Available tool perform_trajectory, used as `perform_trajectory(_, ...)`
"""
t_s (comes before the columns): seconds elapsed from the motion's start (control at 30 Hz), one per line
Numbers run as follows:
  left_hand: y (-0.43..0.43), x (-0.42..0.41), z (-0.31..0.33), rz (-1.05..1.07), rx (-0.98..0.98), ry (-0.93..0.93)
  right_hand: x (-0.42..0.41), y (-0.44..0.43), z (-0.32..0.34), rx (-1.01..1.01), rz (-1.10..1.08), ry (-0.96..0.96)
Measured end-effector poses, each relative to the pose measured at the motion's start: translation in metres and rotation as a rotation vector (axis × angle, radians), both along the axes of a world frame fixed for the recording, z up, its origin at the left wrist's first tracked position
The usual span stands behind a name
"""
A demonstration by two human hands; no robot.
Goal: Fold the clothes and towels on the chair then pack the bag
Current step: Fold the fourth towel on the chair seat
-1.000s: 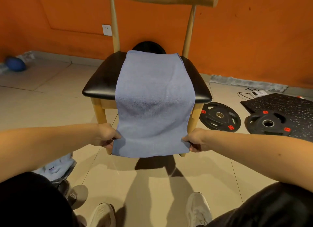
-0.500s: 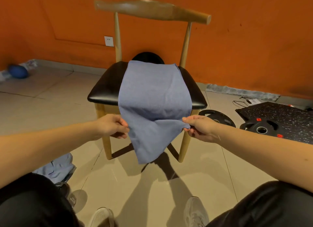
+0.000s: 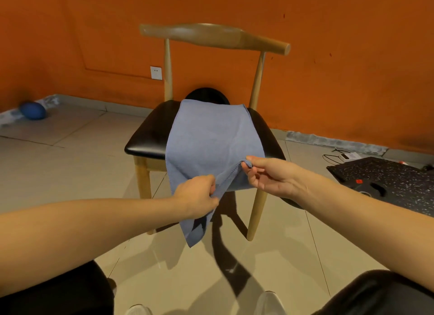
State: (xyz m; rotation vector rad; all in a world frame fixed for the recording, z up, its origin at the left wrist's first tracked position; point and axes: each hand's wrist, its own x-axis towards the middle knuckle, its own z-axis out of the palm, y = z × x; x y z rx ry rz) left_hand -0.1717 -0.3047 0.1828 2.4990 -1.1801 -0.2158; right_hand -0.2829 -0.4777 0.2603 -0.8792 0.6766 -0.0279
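A blue-grey towel (image 3: 211, 138) lies over the black seat of a wooden chair (image 3: 145, 138) and hangs off its front edge. My left hand (image 3: 199, 197) grips the towel's hanging part in a bunch, and a loose end drops below it toward the floor. My right hand (image 3: 265, 173) pinches the towel's hemmed corner between thumb and forefinger, just in front of the seat's right side. The two hands are close together in front of the chair. A dark round thing (image 3: 206, 96) shows behind the seat, half hidden.
An orange wall (image 3: 328, 68) stands behind the chair. A black speckled mat (image 3: 387, 176) with a weight plate lies on the tiled floor at the right, and a small white device with a cable beyond it. A blue ball (image 3: 32, 110) rests far left.
Both hands have lifted the towel's front corners and drawn them together toward the middle. The hanging end now bunches and droops below the left hand. My view has tilted up.
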Motion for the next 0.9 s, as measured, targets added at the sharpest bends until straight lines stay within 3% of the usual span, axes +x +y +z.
perform_trajectory(0.17, 0.014, 0.020, -0.010, -0.027, 0.171, 0.099, -0.008, -0.011, 0.006, 0.024, -0.090, -0.056)
perform_trajectory(0.33, 0.036, 0.039, -0.004, 0.015, 0.260, 0.015, -0.021, -0.027, 0.005, -0.005, -0.136, -0.121)
perform_trajectory(0.57, 0.068, 0.064, 0.037, 0.080, -0.008, 0.050, -0.029, -0.030, -0.013, -0.837, 0.046, 0.121)
perform_trajectory(0.7, 0.082, 0.064, 0.058, 0.121, -0.211, 0.090, -0.031, -0.026, -0.014, -1.178, 0.066, 0.098)
perform_trajectory(0.77, 0.087, 0.063, 0.069, 0.132, -0.287, 0.103, -0.035, -0.024, -0.005, -1.291, 0.097, 0.022)
perform_trajectory(0.9, 0.098, 0.058, 0.097, 0.138, -0.366, 0.131, -0.043, -0.023, 0.022, -1.288, 0.130, -0.106)
